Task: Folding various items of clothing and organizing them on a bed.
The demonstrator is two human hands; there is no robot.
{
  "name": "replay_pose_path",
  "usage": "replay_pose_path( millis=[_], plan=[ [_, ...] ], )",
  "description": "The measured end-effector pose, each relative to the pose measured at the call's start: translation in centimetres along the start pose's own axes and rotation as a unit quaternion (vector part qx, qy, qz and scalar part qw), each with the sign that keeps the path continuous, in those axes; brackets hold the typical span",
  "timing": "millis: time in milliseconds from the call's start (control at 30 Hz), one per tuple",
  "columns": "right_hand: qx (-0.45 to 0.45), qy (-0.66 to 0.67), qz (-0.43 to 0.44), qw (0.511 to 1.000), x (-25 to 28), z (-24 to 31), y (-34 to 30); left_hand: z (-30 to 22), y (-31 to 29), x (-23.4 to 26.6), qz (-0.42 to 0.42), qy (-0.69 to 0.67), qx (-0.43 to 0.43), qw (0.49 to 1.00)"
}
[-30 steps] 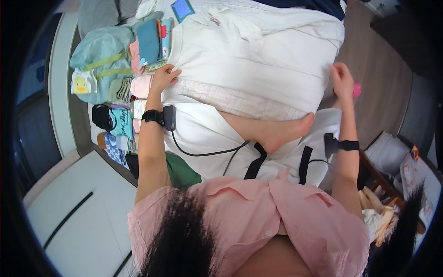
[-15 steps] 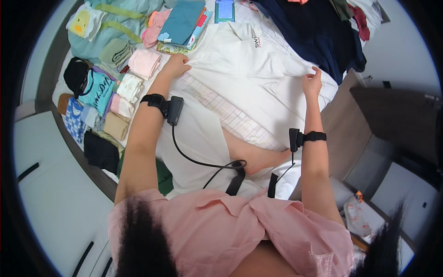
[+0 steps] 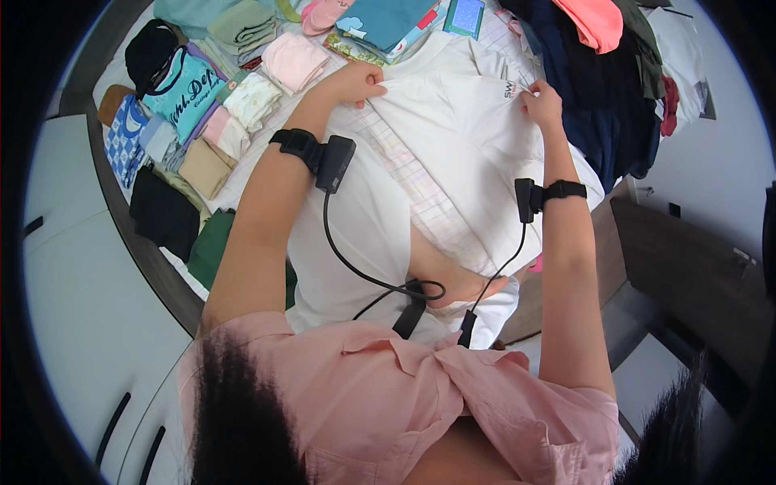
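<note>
A white shirt (image 3: 453,153) lies spread across a bed in front of me, over a pale checked sheet. My left hand (image 3: 356,81) pinches the shirt's far left edge near the shoulder. My right hand (image 3: 541,103) pinches the far right part, beside a small printed mark. Both wrists wear black bands with cabled sensor boxes.
Folded clothes (image 3: 242,97) lie in rows at the far left: pink, cream, teal and blue pieces, and a black cap (image 3: 149,48). A dark navy garment (image 3: 590,97) and a coral one (image 3: 598,20) lie at the far right. A dark wooden piece of furniture (image 3: 679,259) stands at the right.
My hands have come closer together on the white shirt. The view has shifted so the folded clothes sit further left and higher.
</note>
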State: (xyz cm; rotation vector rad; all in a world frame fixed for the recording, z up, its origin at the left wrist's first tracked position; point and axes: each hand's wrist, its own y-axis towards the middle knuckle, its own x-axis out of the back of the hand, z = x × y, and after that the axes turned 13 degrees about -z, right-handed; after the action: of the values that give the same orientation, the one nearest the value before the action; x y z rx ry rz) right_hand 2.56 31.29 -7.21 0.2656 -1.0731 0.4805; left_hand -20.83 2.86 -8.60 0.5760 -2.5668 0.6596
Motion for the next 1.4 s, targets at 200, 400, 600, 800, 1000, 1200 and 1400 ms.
replay_pose_path(
  millis=[200,400,600,800,1000,1200,1400],
  plan=[
    [-0.04,0.095,-0.058,0.993,1.1,-1.0,-0.8,0.2,0.2,0.0,-0.095,-0.025,-0.061,0.993],
    [0.228,0.059,-0.254,0.938,-0.9,0.0,-3.9,1.7,0.6,0.6,-0.157,0.039,-0.111,0.981],
    [0.265,0.132,0.11,0.949,-5.3,4.4,-15.1,2.6,1.2,0.0,-0.118,0.122,-0.235,0.957],
    [0.151,0.149,-0.053,0.976,-2.4,1.1,-9.2,1.8,1.0,0.2,-0.17,0.224,-0.082,0.956],
    [0.124,-0.007,-0.177,0.976,0.1,-4.1,-0.7,-2.5,0.4,-2.3,-0.073,0.093,-0.229,0.966],
    [0.116,-0.099,-0.034,0.988,-0.4,-2.4,0.5,0.3,1.6,-3.1,-0.009,0.078,-0.166,0.983],
    [-0.021,0.169,-0.043,0.984,4.1,-0.4,-6.8,0.9,2.1,-3.5,-0.027,0.05,-0.111,0.992]
  ],
)
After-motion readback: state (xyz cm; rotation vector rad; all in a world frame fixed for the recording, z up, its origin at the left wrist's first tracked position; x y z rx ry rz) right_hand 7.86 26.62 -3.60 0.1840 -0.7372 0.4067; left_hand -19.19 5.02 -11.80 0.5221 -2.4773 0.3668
